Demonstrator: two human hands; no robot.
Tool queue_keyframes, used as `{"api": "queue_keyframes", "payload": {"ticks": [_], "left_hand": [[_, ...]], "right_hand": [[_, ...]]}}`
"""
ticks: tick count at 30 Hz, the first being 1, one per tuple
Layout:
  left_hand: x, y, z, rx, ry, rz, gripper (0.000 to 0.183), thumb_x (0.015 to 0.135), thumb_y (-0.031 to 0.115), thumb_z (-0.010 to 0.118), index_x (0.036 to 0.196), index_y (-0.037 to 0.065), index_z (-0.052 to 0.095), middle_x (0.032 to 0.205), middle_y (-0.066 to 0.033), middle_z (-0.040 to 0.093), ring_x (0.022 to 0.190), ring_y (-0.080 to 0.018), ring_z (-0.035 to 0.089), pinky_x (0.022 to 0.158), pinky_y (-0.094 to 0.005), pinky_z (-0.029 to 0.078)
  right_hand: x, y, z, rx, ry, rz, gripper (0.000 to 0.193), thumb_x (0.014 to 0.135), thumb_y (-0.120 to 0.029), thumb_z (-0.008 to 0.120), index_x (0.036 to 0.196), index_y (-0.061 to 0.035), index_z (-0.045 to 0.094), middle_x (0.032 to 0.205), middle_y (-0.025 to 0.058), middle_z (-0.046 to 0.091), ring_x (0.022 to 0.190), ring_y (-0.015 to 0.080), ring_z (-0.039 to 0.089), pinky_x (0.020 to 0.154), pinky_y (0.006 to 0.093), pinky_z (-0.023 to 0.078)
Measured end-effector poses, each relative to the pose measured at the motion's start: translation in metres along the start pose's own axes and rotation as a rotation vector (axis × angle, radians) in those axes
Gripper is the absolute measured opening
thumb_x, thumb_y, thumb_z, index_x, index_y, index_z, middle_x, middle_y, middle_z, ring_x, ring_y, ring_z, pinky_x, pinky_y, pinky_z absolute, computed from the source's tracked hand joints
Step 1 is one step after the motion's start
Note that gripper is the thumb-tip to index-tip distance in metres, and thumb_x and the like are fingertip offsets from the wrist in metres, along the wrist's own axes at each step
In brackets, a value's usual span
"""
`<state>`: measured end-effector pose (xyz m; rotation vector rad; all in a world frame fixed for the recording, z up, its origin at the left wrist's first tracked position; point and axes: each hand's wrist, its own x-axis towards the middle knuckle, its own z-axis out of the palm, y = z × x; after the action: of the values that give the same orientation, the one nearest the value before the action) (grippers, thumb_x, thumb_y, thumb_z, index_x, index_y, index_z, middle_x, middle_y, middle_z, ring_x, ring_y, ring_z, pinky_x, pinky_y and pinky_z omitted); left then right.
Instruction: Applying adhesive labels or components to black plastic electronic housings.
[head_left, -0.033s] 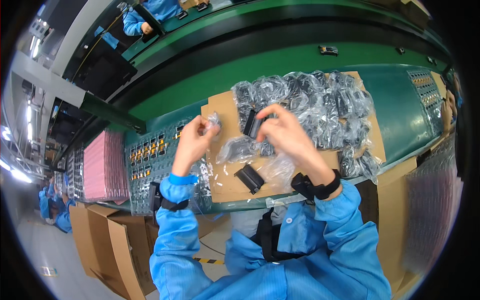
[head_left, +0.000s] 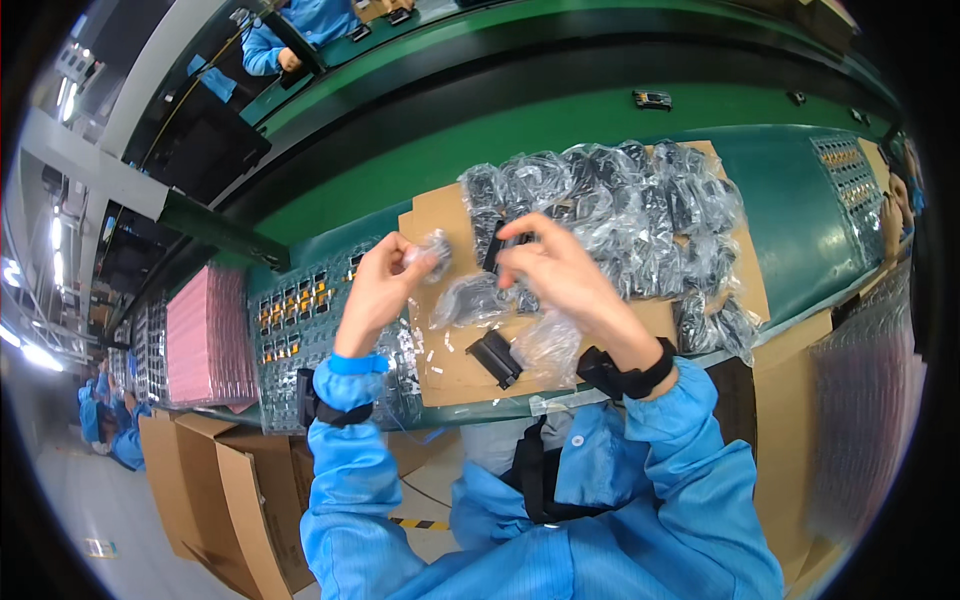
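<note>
My left hand pinches a small crumpled piece of clear plastic wrap above the left part of a cardboard sheet. My right hand is over the sheet's middle, its fingers bent and apart. Just left of those fingers is a black plastic part, partly covered by the hand; whether they touch it I cannot tell. Below lies another black part, beside a loose clear bag. Many black items in clear bags are laid close together on the right of the sheet.
White scraps lie on the cardboard's left side. Left of it are a clear tray with orange and black components and a pink stack of trays. Open cartons stand below the bench. Another person's hand shows far right.
My right hand has shifted slightly left, covering more of the black part. The plastic wrap in my left hand has moved a little to the right.
</note>
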<state>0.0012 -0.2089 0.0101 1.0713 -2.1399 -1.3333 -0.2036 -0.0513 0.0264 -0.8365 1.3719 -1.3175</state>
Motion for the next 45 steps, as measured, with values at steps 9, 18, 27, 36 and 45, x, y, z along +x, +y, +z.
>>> {"api": "queue_keyframes", "payload": {"ticks": [9,18,27,36,45], "left_hand": [[-0.009,0.014,-0.007,-0.698,-0.13,0.042,0.014,0.098,0.007,0.06,0.105,0.008,0.048,0.1,-0.005,0.066,0.091,-0.0125,0.066,0.078,-0.027,0.055],[0.013,0.02,-0.012,-0.754,0.227,0.038,0.025,0.095,0.018,0.068,0.113,0.006,0.055,0.095,-0.0032,0.065,0.082,-0.0093,0.064,0.067,-0.0243,0.052],[-0.016,0.028,0.006,0.389,0.476,0.609,0.035,0.081,0.016,0.079,0.11,0.003,0.067,0.111,-0.01,0.066,0.098,-0.0225,0.064,0.08,-0.0331,0.051],[0.0,0.028,0.02,0.488,0.246,0.647,0.016,0.082,0.001,0.073,0.098,0.0,0.072,0.093,-0.0134,0.073,0.081,-0.027,0.071,0.072,-0.0329,0.055],[0.034,0.044,0.0,0.164,0.268,0.324,0.016,0.088,0.013,0.074,0.089,-0.001,0.068,0.081,-0.0035,0.069,0.074,-0.0102,0.062,0.068,-0.0242,0.048]], "right_hand": [[0.023,0.008,0.034,0.254,-0.221,0.031,0.057,0.088,-0.033,0.075,0.128,0.0041,0.058,0.102,0.0113,0.068,0.092,0.0167,0.062,0.077,0.0287,0.049],[0.025,0.005,0.046,0.118,-0.242,-0.117,0.026,0.088,-0.024,0.076,0.099,-0.0011,0.069,0.085,0.0042,0.069,0.068,0.0074,0.061,0.053,0.0234,0.048],[0.045,0.008,0.041,0.541,-0.052,0.198,0.027,0.098,-0.021,0.059,0.097,0.0058,0.062,0.077,0.0104,0.065,0.05,0.0129,0.055,0.041,0.0277,0.043],[0.064,0.025,0.024,0.318,-0.103,0.044,0.025,0.097,-0.023,0.059,0.094,0.0014,0.064,0.073,0.0088,0.06,0.053,0.0187,0.056,0.046,0.0326,0.043],[-0.023,-0.01,-0.073,-1.276,0.257,-0.415,0.028,0.074,-0.016,0.079,0.099,-0.0062,0.074,0.095,0.016,0.063,0.085,0.0359,0.065,0.074,0.0454,0.052]]}}
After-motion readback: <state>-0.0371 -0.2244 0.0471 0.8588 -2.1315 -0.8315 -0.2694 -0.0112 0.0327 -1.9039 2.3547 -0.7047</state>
